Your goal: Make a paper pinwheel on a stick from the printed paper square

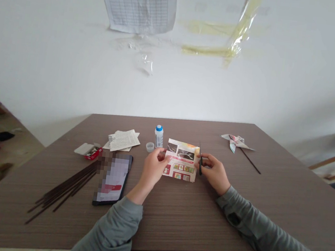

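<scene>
In the head view, a printed paper sheet (pixel 180 168) lies between the two hands over the middle of the table (pixel 170 227), nearly square, with no clear long axis; its side edges run toward the wall (pixel 72 57). The left hand (pixel 153 168) pinches its left edge, thumb on top. The right hand (pixel 215 174) has thumb and fingers closed on dark scissors (pixel 200 167) at the right edge — long axis along that edge, tips toward the wall. Whether the right fingers also grip the paper, I cannot tell.

Wood-grain tabletop spreads from the sheet to the near edge, and rightward to a paper pinwheel (pixel 236 143), its stick slanting toward the near right. Leftward, room is tighter: a blue-capped bottle (pixel 159 139) stands just beyond the left hand, and a phone (pixel 115 180) and a fan of dark sticks (pixel 65 184) lie beside that forearm.

The sheet shows photos and red bands — its print, like the bottle's label, is too small to read.
</scene>
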Demonstrator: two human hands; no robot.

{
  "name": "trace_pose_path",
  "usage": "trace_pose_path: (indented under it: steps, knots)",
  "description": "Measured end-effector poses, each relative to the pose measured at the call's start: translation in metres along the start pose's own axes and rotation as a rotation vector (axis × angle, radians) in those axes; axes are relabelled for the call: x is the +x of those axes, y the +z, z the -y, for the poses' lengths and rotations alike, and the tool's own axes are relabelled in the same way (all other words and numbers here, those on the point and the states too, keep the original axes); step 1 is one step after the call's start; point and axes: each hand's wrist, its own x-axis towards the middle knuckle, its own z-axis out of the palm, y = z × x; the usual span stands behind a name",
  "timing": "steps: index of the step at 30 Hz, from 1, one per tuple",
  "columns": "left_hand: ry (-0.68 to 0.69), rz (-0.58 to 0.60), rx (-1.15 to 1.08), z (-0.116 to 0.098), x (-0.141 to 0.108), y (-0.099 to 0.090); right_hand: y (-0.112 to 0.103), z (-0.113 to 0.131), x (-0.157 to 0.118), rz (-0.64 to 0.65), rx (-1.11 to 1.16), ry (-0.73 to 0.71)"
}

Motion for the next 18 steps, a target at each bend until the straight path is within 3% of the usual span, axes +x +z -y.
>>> trace_pose_path:
  steps: [5, 9, 12, 18]
  knots:
    - [0.281, -0.005, 0.430, -0.003, -0.010, -0.001, -0.001, -0.003, -0.001, -0.074, -0.049, 0.005]
    - [0.338, 0.245, 0.718, -0.008, -0.027, 0.008, -0.002, -0.004, -0.003, -0.106, -0.165, -0.008]
    - [0.320, 0.379, 0.773, -0.006, -0.036, 0.014, -0.003, -0.003, -0.004, -0.113, -0.270, -0.048]
    - [0.317, 0.385, 0.732, 0.005, -0.031, 0.010, -0.004, 0.000, -0.005, -0.066, -0.364, -0.077]
